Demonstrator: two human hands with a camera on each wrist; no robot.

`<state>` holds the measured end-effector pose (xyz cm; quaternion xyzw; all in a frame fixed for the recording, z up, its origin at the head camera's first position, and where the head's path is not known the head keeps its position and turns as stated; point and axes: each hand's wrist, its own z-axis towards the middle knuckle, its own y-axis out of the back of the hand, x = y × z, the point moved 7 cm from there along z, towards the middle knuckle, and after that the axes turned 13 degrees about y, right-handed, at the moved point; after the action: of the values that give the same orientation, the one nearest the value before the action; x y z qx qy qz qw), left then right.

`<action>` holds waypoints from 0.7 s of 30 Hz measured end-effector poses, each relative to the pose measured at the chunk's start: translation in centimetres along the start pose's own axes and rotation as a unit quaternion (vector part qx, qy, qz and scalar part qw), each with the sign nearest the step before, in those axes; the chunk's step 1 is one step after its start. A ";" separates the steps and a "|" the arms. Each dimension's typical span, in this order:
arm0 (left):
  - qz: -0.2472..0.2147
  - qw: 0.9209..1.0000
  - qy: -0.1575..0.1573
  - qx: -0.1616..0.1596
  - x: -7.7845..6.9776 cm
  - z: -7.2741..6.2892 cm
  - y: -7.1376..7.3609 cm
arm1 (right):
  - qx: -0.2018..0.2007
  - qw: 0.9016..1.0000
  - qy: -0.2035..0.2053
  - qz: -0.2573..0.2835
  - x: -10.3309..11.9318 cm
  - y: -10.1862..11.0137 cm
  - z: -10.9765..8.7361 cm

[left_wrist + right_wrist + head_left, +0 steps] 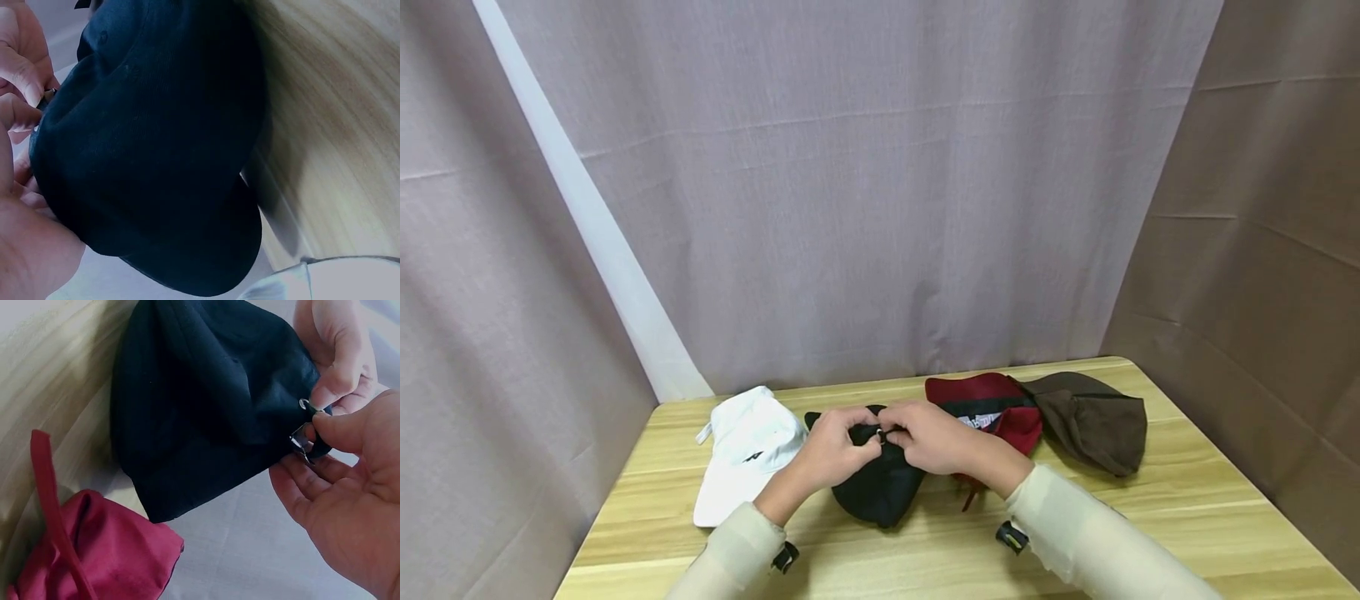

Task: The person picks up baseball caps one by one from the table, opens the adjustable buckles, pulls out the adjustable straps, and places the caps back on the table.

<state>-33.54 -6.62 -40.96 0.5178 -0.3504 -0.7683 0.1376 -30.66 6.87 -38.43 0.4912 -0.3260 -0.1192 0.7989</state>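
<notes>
"Curtains at the back and both sides, wood-grain table below. What else is on it?"

"Three more caps. White cap on the left, bill toward the near edge. Red cap on the right, dark band with white lettering, loose red strap trailing off it. Brown cap right of that — red and brown touch."

"Anything in the way?"

"Arms, mostly. From the head view, the right hand and forearm cover part of the red cap. The left forearm runs right by the white cap's edge. The two hands also hide the upper part of the black cap."

"So where does the black cap sit?"

"Mid-table, between white and red. Most of it shows below the hands in the head view. Can't tell if it touches the wood."

"Hands?"

"Together, fingertips nearly meeting, both clamped on the black cap at its strap. The left hand pinches by a small metal eyelet; the right pinches the strap end, metal buckle at its fingers. Can't tell if the strap is through the buckle."
</notes>
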 end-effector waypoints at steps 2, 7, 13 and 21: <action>-0.004 1.000 -0.004 -0.003 -0.1 0.0 0.0 | -0.005 1.000 -0.002 -0.001 -0.2 0.0 -0.1; -0.006 1.000 0.000 -0.004 0.0 0.0 0.1 | -0.022 0.999 -0.012 -0.028 -0.3 -0.2 -0.3; -0.008 1.000 0.003 0.003 -0.2 0.0 0.3 | -0.032 0.997 -0.016 -0.068 0.3 -0.2 -0.2; -0.005 1.000 -0.015 0.021 -0.6 -0.2 -0.1 | -0.034 0.991 -0.002 -0.127 1.0 -0.7 0.0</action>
<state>-33.11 -6.28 -40.59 0.5106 -0.3657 -0.7692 0.1182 -29.78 5.99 -38.62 0.5013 -0.2583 -0.2314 0.7928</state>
